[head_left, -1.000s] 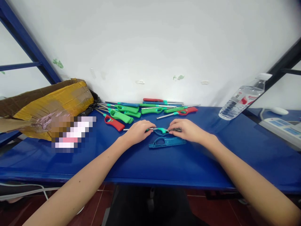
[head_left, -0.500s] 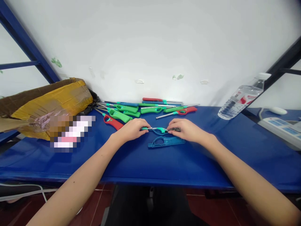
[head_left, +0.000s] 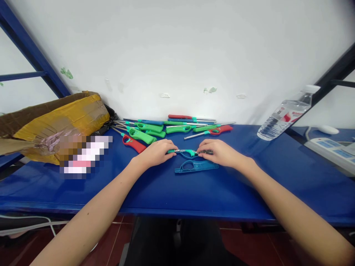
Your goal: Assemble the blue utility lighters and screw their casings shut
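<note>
Wall [head_left: 177,55], white with a few scuffed patches, fills the upper part of the frame behind you. Below it a glossy blue tabletop [head_left: 177,195] spans the picture, with red tiled floor [head_left: 111,244] at the bottom edge. Your bare forearms [head_left: 105,195] reach up from the lower corners and angle inward. An open carton [head_left: 66,118] with yellow tape sits at the left of the frame; a clear water bottle [head_left: 285,118] stands tilted in view at the right.

Your left hand [head_left: 156,152] and right hand [head_left: 223,152] face each other near the centre, palms down, fingers curled, a short gap between them. In that gap lies an opened blue lighter [head_left: 186,156] with a teal trigger [head_left: 190,152]. Your left thumb and fingertips pinch a slim teal-and-metal piece [head_left: 172,151]; your right fingers close on a dark part [head_left: 207,152]. Long-nosed lighters [head_left: 142,136] in green, red and blue lie beyond your hands. A loose blue half-shell [head_left: 199,167] rests just below the opened one.
</note>
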`<control>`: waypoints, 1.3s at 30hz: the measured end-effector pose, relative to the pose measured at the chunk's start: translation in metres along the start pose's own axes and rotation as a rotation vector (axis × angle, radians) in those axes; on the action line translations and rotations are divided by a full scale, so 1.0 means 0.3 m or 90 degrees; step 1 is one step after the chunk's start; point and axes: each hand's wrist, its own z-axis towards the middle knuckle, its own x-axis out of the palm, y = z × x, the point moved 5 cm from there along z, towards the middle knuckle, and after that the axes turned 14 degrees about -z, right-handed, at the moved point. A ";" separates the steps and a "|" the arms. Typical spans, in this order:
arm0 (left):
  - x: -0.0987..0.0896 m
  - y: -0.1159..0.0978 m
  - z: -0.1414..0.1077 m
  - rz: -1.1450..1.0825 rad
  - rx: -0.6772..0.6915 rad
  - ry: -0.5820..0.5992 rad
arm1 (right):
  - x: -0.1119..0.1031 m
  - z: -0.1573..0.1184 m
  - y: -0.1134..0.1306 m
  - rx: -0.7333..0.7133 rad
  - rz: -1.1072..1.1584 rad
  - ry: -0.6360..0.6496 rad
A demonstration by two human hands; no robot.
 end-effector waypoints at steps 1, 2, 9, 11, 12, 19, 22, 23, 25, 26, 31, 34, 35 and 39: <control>-0.001 -0.001 0.000 0.001 -0.001 -0.005 | 0.000 0.000 0.001 -0.001 -0.001 0.000; -0.002 -0.003 0.000 0.002 -0.001 -0.007 | 0.000 0.000 0.001 -0.001 -0.003 0.001; -0.002 -0.014 0.003 0.013 -0.011 -0.024 | -0.002 -0.003 0.002 -0.002 -0.006 0.001; 0.002 -0.013 0.005 0.008 -0.023 -0.036 | -0.002 -0.003 0.002 -0.003 -0.007 -0.001; 0.005 -0.012 0.006 0.005 -0.030 -0.042 | -0.002 -0.002 0.002 -0.002 -0.007 0.000; 0.008 -0.011 0.010 -0.033 -0.034 -0.087 | -0.004 -0.004 0.004 0.002 -0.002 0.001; 0.005 -0.006 0.006 -0.035 -0.009 -0.102 | -0.002 -0.005 0.005 0.000 -0.002 0.003; 0.006 -0.003 0.005 -0.037 -0.001 -0.103 | 0.000 -0.005 0.005 0.000 -0.002 0.004; 0.008 0.001 0.004 -0.040 0.013 -0.101 | 0.002 -0.004 0.005 -0.001 -0.002 0.003; 0.009 0.002 0.004 -0.041 0.017 -0.100 | 0.003 -0.003 0.005 -0.002 -0.003 0.002; 0.010 -0.006 0.007 -0.068 0.027 -0.087 | 0.003 -0.002 0.005 -0.004 -0.006 -0.004; 0.009 -0.011 0.010 -0.079 0.032 -0.074 | 0.001 -0.003 0.005 -0.002 -0.008 -0.003; 0.009 -0.011 0.011 -0.078 0.033 -0.072 | 0.000 -0.004 0.005 -0.001 -0.008 -0.001; 0.006 -0.009 0.016 -0.064 0.029 -0.076 | 0.000 -0.003 0.007 -0.001 -0.011 0.001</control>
